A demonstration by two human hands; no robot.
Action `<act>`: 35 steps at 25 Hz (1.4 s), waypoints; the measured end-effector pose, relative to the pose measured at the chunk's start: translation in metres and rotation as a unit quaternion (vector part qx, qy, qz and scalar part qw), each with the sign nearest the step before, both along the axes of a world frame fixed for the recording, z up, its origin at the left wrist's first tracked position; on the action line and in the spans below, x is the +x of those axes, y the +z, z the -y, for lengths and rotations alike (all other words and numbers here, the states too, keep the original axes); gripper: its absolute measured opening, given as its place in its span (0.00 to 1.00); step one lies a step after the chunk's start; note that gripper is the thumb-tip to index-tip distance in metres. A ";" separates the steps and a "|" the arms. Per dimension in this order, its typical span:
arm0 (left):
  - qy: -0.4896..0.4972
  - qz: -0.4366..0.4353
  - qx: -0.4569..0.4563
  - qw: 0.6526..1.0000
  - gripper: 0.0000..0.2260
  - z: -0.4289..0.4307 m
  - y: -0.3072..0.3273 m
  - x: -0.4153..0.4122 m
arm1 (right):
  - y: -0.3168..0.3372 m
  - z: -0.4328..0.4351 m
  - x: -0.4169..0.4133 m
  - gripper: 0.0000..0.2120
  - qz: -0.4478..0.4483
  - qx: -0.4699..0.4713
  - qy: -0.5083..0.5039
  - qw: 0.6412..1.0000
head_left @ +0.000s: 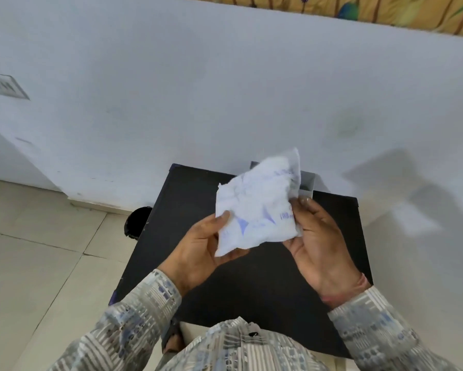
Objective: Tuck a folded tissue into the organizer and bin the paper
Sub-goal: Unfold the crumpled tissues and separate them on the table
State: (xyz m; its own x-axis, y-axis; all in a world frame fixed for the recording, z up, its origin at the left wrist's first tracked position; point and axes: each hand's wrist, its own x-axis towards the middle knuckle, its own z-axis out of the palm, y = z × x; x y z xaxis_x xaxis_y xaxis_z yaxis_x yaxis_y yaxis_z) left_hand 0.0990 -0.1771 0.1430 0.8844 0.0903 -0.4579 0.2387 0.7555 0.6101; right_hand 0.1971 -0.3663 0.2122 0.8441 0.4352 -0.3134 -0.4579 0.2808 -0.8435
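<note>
A crumpled white tissue pack with blue print is held up over a black table. My left hand grips its lower left edge, thumb on the front. My right hand pinches its right edge. Behind the pack, at the table's far edge, stands a white organizer box, mostly hidden by it. A dark round bin sits on the floor just left of the table.
A pale wall rises right behind the table, with a switch plate at far left. Beige floor tiles spread to the left. My patterned sleeves fill the bottom of the view.
</note>
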 end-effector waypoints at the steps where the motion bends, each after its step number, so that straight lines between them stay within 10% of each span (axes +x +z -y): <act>1: 0.016 -0.012 0.057 0.998 0.20 0.002 -0.001 -0.001 | -0.009 0.007 0.004 0.10 0.010 -0.053 -0.021 0.998; 6: 0.081 -0.093 0.228 0.966 0.19 -0.010 -0.011 -0.018 | -0.048 0.032 0.002 0.08 0.268 -0.293 0.002 0.918; 10: 0.073 -0.143 0.324 0.932 0.09 -0.026 -0.023 -0.037 | -0.074 0.027 -0.004 0.11 0.092 -0.195 0.148 0.965; 17: -0.019 -0.293 0.298 0.908 0.10 -0.082 -0.131 -0.039 | -0.163 0.001 -0.035 0.09 -0.120 -0.341 0.164 0.918; 21: -0.117 -0.362 0.485 0.788 0.10 -0.116 -0.180 -0.043 | -0.178 -0.014 -0.055 0.11 -0.181 -0.330 0.148 0.915; 28: -0.266 -0.237 0.533 0.767 0.16 -0.154 -0.185 -0.052 | -0.199 -0.042 -0.063 0.11 -0.214 -0.316 0.065 0.922; 35: -0.196 -0.279 0.469 0.815 0.08 -0.160 -0.173 -0.046 | -0.217 -0.070 -0.076 0.12 -0.235 -0.302 -0.022 0.924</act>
State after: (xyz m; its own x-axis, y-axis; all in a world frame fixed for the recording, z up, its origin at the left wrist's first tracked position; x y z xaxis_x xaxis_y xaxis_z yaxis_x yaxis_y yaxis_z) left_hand 0.0527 -0.0168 -0.0295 0.6071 0.3919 -0.6912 0.7875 -0.1811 0.5890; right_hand 0.1214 -0.2960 -0.0049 0.5657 0.0296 -0.8241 -0.8128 -0.1487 -0.5632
